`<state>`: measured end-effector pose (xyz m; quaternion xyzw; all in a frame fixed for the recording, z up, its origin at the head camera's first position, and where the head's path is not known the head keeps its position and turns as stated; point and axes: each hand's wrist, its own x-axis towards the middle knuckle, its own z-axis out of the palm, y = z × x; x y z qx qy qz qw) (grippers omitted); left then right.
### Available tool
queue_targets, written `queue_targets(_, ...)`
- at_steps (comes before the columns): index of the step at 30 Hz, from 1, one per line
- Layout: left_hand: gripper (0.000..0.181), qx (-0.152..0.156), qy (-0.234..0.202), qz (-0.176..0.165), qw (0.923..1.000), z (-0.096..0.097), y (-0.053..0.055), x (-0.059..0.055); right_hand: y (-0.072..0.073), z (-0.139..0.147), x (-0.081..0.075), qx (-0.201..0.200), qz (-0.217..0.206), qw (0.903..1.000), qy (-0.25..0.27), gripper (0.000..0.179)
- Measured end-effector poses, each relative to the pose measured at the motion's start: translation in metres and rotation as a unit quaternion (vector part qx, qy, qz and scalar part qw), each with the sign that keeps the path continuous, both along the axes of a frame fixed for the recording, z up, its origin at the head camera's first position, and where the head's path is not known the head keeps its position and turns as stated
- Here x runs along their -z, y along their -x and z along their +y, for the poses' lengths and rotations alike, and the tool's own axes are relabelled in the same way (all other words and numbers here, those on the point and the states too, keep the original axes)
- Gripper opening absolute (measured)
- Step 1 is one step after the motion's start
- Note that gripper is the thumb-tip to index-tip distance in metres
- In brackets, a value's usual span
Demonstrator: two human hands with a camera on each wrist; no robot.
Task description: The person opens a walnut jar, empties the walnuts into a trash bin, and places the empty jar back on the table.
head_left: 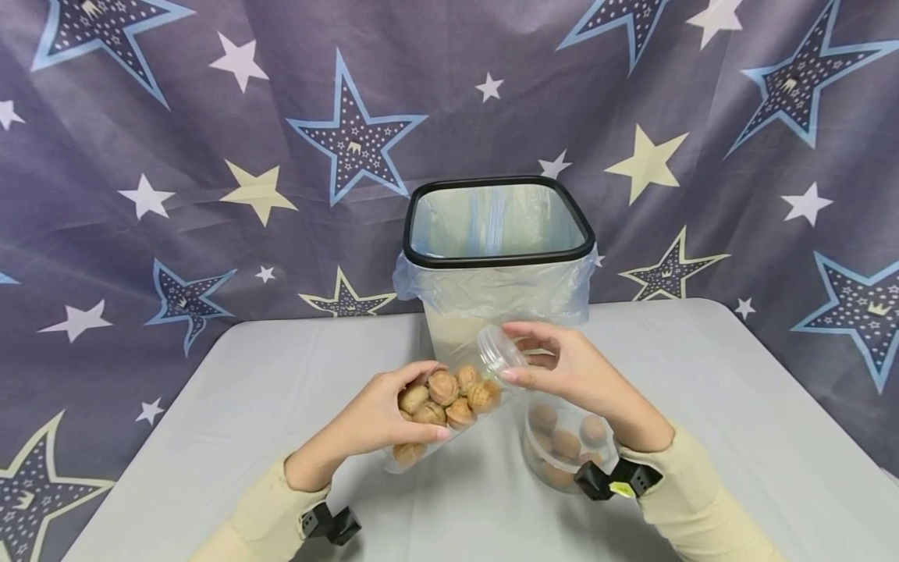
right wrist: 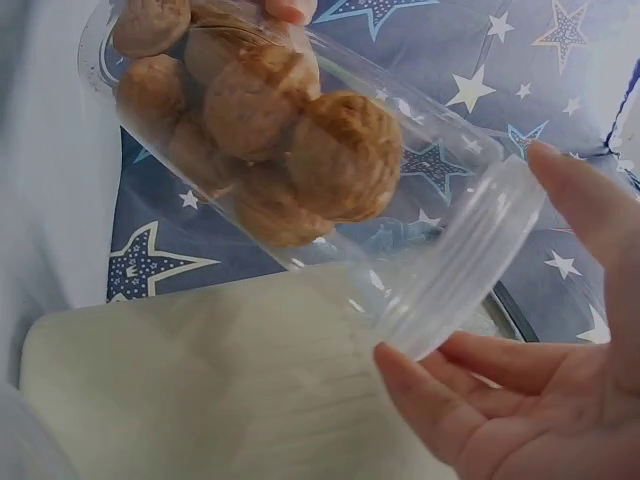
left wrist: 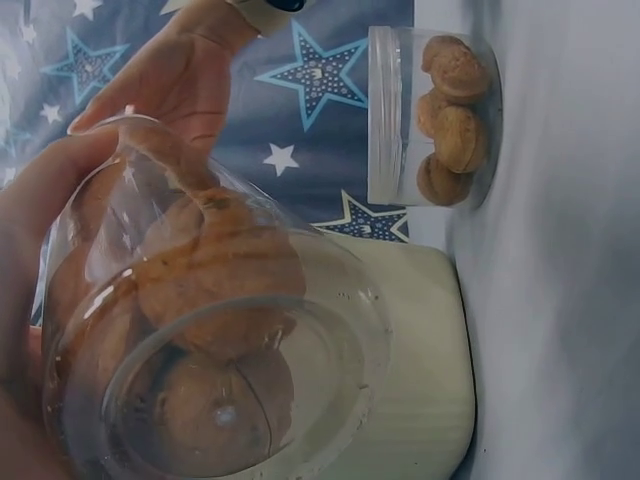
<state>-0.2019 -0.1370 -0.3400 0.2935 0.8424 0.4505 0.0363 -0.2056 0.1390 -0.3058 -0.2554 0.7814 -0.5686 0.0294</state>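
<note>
My left hand grips a clear plastic jar around its side. Large brown walnuts fill much of it, bunched toward the base in the right wrist view. The jar lies tilted in the air, its lid end up and to the right. With thumb and fingertips, my right hand pinches the ridged translucent lid at the jar's mouth. Below the right forearm, a second clear jar stands upright on the table with several walnuts inside; the wrist partly covers it.
Behind the hands stands a cream bin with a black rim and a bluish plastic liner folded over its edge. The grey table ends at a star-patterned curtain.
</note>
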Motion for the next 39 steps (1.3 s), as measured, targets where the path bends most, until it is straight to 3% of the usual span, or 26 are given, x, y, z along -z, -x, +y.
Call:
queue_targets(8,0.067,0.039,-0.038,-0.021,0.9983,-0.003,0.001,0.002,0.000,0.000,0.001,-0.025,0.046,0.9977,0.043,0.064)
queue_targets(14,0.066,0.068,-0.058,-0.034,0.9954,-0.004,0.002,0.003,0.004,0.003,0.004,-0.126,0.112,0.9813,0.093,0.066)
queue_targets(18,0.066,0.083,-0.063,-0.045,0.9936,-0.004,0.000,0.002,0.007,0.007,0.005,-0.193,0.126,0.9670,0.109,0.071)
queue_targets(24,0.066,0.087,-0.065,-0.045,0.9930,-0.004,0.000,0.003,0.009,0.010,0.003,-0.228,0.123,0.9613,0.094,0.075)
queue_targets(30,0.066,0.066,-0.045,-0.020,0.9966,-0.004,0.001,0.005,0.010,0.011,0.004,-0.206,0.122,0.9679,0.077,0.072)
queue_targets(35,0.068,0.036,-0.023,-0.002,0.9991,-0.003,0.001,0.006,0.008,0.006,0.004,-0.111,0.119,0.9854,0.049,0.058)
queue_targets(39,0.069,0.015,-0.012,0.002,0.9998,-0.004,0.000,0.007,0.006,0.002,0.005,-0.035,0.080,0.9961,-0.007,0.053)
